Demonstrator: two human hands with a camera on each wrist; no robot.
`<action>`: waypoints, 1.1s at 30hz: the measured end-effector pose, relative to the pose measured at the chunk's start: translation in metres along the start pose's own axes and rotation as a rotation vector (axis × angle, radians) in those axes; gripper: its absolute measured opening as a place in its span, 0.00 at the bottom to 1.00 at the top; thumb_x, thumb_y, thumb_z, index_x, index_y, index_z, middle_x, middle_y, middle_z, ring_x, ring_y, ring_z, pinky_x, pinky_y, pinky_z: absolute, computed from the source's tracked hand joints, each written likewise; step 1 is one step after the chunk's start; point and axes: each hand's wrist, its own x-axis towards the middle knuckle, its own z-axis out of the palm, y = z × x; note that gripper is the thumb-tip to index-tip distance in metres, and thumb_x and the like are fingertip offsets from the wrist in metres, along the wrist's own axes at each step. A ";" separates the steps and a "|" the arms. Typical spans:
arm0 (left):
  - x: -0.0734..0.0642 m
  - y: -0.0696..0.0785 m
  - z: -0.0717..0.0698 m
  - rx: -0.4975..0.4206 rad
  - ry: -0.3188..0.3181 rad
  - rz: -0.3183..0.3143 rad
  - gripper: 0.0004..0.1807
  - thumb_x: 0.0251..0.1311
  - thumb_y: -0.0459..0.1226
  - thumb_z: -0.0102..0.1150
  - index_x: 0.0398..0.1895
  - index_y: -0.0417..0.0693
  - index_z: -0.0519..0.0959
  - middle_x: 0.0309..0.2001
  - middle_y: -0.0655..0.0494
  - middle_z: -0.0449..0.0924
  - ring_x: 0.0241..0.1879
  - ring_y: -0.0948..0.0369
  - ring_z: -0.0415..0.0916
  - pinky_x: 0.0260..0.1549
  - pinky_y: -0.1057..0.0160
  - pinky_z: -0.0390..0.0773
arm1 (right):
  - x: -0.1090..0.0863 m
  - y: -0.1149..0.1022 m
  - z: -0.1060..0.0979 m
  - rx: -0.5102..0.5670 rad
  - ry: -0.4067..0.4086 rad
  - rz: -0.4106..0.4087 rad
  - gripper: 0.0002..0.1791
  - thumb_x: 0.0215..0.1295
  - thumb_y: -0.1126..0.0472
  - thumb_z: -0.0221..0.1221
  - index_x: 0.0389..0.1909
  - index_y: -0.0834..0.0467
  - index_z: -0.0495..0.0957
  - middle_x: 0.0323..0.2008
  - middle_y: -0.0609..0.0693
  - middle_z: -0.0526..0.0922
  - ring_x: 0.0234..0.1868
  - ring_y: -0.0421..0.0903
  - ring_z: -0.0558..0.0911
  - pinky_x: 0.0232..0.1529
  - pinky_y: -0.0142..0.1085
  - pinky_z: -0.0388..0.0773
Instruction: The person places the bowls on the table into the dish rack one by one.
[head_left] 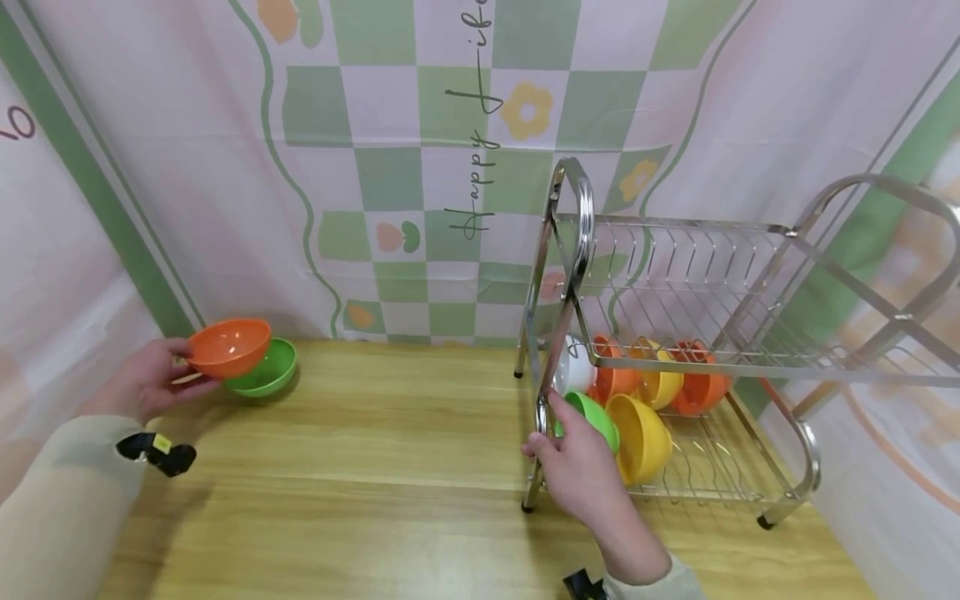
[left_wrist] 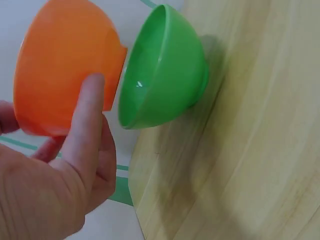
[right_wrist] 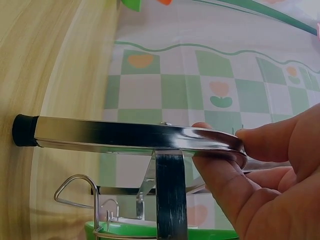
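Observation:
My left hand [head_left: 161, 379] grips an orange bowl [head_left: 231, 348] by its side, thumb along the outer wall in the left wrist view. The bowl is held up, its foot right by the rim of a green bowl [left_wrist: 167, 70] that stands upright on the table at the back left. My right hand [head_left: 581, 458] pinches the front left upright of a two-tier metal dish rack [right_wrist: 125, 137] between thumb and fingers. On the rack's lower tier, close to that hand, a green bowl [head_left: 596, 423] and a yellow bowl [head_left: 641, 437] lean on their sides.
Behind them on the lower tier stand a white bowl [head_left: 573, 367], orange bowls [head_left: 701, 387] and another yellow bowl [head_left: 660, 385]. The upper tier [head_left: 690, 300] has wire slots. A patterned cloth [head_left: 457, 200] hangs along the back edge of the wooden table [head_left: 360, 450].

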 end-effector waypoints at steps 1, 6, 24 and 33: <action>-0.001 0.000 -0.001 -0.012 -0.014 0.006 0.14 0.70 0.30 0.44 0.53 0.54 0.59 0.55 0.44 0.57 0.34 0.48 0.80 0.57 0.50 0.75 | 0.000 0.000 0.000 0.000 -0.001 0.000 0.39 0.70 0.66 0.59 0.78 0.58 0.53 0.42 0.50 0.85 0.37 0.42 0.84 0.25 0.37 0.81; -0.004 -0.004 -0.001 -0.102 -0.113 0.044 0.17 0.73 0.29 0.43 0.57 0.56 0.58 0.57 0.44 0.54 0.37 0.43 0.81 0.59 0.48 0.72 | 0.000 0.002 0.000 -0.003 0.004 -0.007 0.38 0.70 0.67 0.58 0.78 0.59 0.53 0.42 0.51 0.85 0.37 0.42 0.85 0.31 0.37 0.82; -0.004 -0.043 -0.005 -0.098 -0.509 0.256 0.37 0.77 0.30 0.40 0.80 0.68 0.41 0.62 0.52 0.65 0.52 0.49 0.79 0.61 0.43 0.66 | 0.000 0.001 0.001 -0.002 0.002 -0.010 0.38 0.70 0.67 0.59 0.78 0.58 0.54 0.46 0.53 0.84 0.38 0.42 0.85 0.30 0.38 0.82; -0.017 -0.072 0.026 -0.013 -0.578 0.293 0.26 0.77 0.29 0.40 0.73 0.60 0.68 0.70 0.40 0.35 0.55 0.45 0.77 0.59 0.42 0.69 | -0.001 0.002 0.001 -0.008 0.004 -0.011 0.39 0.70 0.66 0.59 0.78 0.58 0.53 0.41 0.50 0.85 0.38 0.42 0.85 0.25 0.38 0.80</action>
